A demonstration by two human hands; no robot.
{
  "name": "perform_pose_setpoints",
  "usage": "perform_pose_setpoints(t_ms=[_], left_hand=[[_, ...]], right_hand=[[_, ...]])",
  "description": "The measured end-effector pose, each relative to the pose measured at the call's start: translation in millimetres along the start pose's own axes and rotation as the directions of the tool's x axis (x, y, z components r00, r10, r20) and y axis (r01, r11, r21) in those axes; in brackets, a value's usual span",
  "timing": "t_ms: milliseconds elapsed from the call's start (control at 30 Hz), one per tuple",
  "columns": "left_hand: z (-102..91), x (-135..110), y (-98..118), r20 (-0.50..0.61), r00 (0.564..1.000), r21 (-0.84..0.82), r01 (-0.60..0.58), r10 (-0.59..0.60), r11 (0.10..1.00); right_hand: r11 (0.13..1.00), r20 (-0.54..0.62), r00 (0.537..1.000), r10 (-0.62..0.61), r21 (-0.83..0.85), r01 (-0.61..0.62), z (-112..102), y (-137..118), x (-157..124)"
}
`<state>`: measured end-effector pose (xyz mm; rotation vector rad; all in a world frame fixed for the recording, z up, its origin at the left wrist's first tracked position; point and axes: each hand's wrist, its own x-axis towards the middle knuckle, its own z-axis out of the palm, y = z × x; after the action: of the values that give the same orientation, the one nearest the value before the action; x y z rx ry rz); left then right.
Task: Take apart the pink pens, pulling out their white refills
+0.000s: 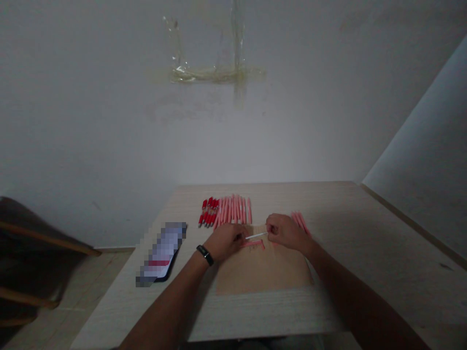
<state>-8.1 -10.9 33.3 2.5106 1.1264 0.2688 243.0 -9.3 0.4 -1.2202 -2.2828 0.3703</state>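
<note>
Left hand: black wristband on the wrist, fingers curled narrow, pinching one end of a thin white rod. Right hand: fingers closed narrow on the rod's other end. Rod: held level between both hands, just above a flat brown paper sheet on the pale wooden table. Pink barrel piece: lying on the sheet under the rod. Row of pink tubes: beyond the hands, red caps at its left. Dark phone: left of the sheet.
</note>
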Motion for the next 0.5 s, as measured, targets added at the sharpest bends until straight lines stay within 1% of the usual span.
perform_pose_setpoints(t_ms=[133, 267, 367, 500], left_hand=[[2.1, 1.1, -0.7, -0.046, 0.998, 0.024, 0.053, -0.052, 0.998], [3.8, 2.2, -1.3, -0.055, 0.995, 0.03, 0.079, -0.077, 0.996], [5.5, 2.8, -2.6, -0.078, 0.993, 0.035, 0.09, -0.088, 0.995], [6.8, 3.1, -4.1, -0.114, 0.992, 0.039, 0.066, -0.062, 0.997]], right_hand=[[0.999, -0.001, 0.999, 0.041, 0.006, -0.041, 0.7, -1.9, 0.6], [0.996, 0.005, 0.996, 0.089, 0.011, -0.089, 3.5, -2.3, 1.9], [0.996, -0.007, 0.996, 0.084, -0.019, -0.084, 5.1, -3.4, 2.8], [0.997, -0.023, 0.997, 0.068, -0.033, -0.068, 5.2, -5.0, 2.4]])
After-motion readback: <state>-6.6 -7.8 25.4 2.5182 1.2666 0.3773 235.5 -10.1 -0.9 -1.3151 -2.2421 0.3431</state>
